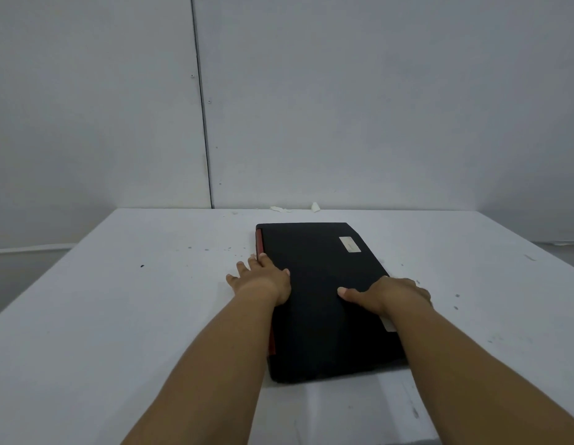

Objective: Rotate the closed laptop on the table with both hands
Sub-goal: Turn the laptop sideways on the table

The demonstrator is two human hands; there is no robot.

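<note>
A closed black laptop (321, 284) with a red strip along its left edge lies flat on the white table (118, 300), its long side running away from me. My left hand (263, 281) rests on the laptop's left edge, thumb on the lid and fingers spread onto the table. My right hand (388, 295) grips the right edge, thumb on the lid and fingers wrapped over the side. A pale sticker (349, 244) sits on the lid near the far right corner.
A grey wall with a vertical seam (204, 123) stands right behind the table. Small white scraps (315, 207) lie at the table's far edge. Dark specks dot the tabletop. The table's left and right edges drop off to the floor.
</note>
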